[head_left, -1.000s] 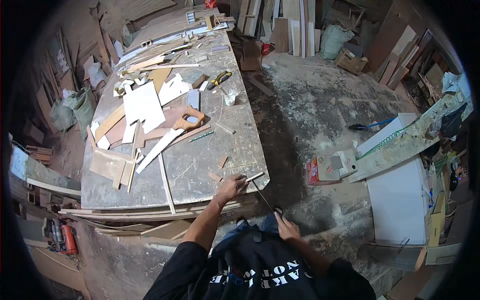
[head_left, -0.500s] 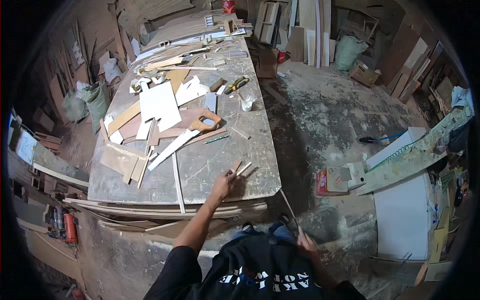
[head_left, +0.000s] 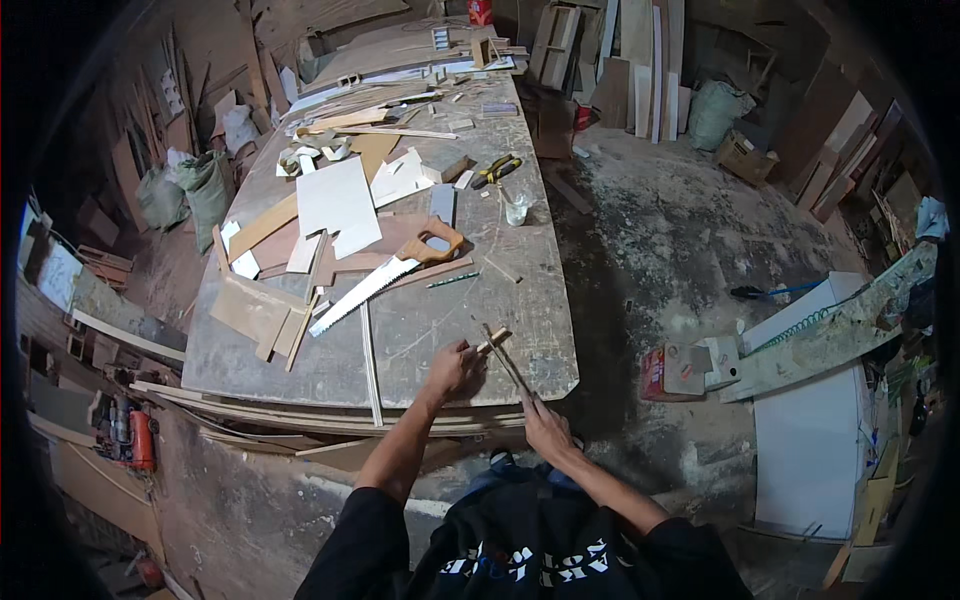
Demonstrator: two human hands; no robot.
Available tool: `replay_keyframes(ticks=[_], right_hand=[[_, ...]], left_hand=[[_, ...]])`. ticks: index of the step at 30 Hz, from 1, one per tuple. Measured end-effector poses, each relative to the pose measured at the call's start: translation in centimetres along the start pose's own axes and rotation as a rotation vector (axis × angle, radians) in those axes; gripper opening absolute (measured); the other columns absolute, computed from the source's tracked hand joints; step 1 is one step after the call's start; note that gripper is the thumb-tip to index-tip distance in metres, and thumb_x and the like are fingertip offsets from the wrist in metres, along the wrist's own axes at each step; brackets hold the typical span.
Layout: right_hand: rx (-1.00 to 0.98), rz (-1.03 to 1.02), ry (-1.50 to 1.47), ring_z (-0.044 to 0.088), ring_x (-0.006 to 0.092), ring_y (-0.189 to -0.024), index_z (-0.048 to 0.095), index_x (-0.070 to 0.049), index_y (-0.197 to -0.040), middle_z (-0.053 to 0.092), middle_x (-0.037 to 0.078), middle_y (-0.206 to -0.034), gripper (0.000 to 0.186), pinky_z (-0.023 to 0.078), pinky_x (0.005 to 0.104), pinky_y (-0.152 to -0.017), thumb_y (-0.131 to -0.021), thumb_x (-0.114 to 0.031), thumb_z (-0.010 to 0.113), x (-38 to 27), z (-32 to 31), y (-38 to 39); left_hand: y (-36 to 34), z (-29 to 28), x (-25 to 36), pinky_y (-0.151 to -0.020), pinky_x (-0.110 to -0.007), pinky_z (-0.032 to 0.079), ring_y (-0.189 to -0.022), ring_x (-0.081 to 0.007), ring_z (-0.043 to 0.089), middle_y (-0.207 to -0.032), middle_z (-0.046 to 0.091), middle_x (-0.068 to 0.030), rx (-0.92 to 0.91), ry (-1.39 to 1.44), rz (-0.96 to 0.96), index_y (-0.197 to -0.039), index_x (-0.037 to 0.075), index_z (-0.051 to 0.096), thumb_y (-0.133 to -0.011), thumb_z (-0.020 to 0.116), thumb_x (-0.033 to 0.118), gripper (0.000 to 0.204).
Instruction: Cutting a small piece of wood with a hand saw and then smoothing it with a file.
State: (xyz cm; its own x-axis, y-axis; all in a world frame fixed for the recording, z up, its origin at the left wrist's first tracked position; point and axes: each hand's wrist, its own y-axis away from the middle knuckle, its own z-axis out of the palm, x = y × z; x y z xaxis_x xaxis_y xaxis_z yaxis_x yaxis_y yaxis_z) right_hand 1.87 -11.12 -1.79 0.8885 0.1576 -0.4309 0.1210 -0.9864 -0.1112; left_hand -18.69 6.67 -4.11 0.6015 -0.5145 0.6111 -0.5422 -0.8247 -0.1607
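Observation:
My left hand [head_left: 454,368] rests on the near edge of the grey workbench [head_left: 440,320] and pinches a short wooden piece [head_left: 494,341]. My right hand [head_left: 546,428], just off the bench's front edge, grips the near end of a long thin wooden strip [head_left: 505,360] that slants up across the short piece. Both sleeves are black. A handsaw [head_left: 385,277] with a wooden handle lies flat on the bench, beyond my left hand.
Wood offcuts, white sheets [head_left: 335,200], a pencil [head_left: 452,280], yellow-handled pliers [head_left: 497,168] and a small clear cup [head_left: 516,208] are scattered over the bench. On the concrete floor to the right lie a white panel [head_left: 810,420] and a red box [head_left: 660,372]. Boards lean at the back.
The view has shifted closer over the bench. My right hand has come up and in toward the bench edge, bringing the thin strip across the short piece held by my left hand.

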Motion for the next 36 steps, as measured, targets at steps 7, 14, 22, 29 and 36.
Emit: replay_keyframes(ticks=[7,14,22,29,36], right_hand=[[-0.035,0.038,0.068,0.063,0.0352,-0.076,0.038,-0.007,-0.140,0.059,0.016,-0.092,0.056,0.052,0.0458,-0.061,-0.086,-0.007,0.050,-1.1,0.5,-1.5],[0.052,-0.039,0.070,0.062,0.0334,-0.075,0.044,-0.006,-0.136,0.058,0.015,-0.085,0.053,0.052,0.0431,-0.061,-0.083,-0.002,0.050,-1.1,1.2,-4.0],[0.062,-0.049,0.048,0.063,0.0333,-0.076,0.045,-0.009,-0.135,0.059,0.013,-0.086,0.050,0.052,0.0452,-0.062,-0.085,-0.005,0.049,-0.7,2.5,-6.5],[-0.006,-0.022,0.057,0.064,0.0336,-0.075,0.042,-0.016,-0.139,0.063,0.013,-0.092,0.055,0.053,0.0457,-0.064,-0.085,-0.013,0.054,0.1,3.0,-8.3],[-0.008,-0.090,0.242,0.062,0.0255,-0.079,0.043,-0.014,-0.140,0.061,0.008,-0.079,0.057,0.051,0.0390,-0.068,-0.084,-0.010,0.052,0.4,3.1,-7.9]], left_hand=[[0.6,0.1,1.3,-0.064,-0.044,0.045,-0.073,-0.0375,0.055,-0.080,0.056,-0.0175,0.109,0.164,-0.062,-0.086,0.003,0.063,-0.088,0.059,0.020,0.018],[0.5,-0.2,1.4,-0.064,-0.042,0.044,-0.073,-0.0334,0.055,-0.077,0.056,-0.0156,0.090,0.148,-0.030,-0.087,0.005,0.067,-0.090,0.058,0.022,0.019],[0.6,0.1,1.2,-0.067,-0.043,0.045,-0.077,-0.0344,0.056,-0.080,0.058,-0.0158,0.097,0.232,-0.078,-0.089,0.006,0.066,-0.091,0.056,0.025,0.022],[0.6,0.5,0.7,-0.070,-0.040,0.048,-0.080,-0.0323,0.058,-0.084,0.060,-0.0151,0.081,0.204,-0.069,-0.090,0.006,0.067,-0.091,0.057,0.022,0.019],[0.4,0.3,0.8,-0.070,-0.040,0.047,-0.080,-0.0349,0.057,-0.084,0.058,-0.0167,0.111,0.240,-0.038,-0.090,0.004,0.067,-0.089,0.058,0.017,0.016]])
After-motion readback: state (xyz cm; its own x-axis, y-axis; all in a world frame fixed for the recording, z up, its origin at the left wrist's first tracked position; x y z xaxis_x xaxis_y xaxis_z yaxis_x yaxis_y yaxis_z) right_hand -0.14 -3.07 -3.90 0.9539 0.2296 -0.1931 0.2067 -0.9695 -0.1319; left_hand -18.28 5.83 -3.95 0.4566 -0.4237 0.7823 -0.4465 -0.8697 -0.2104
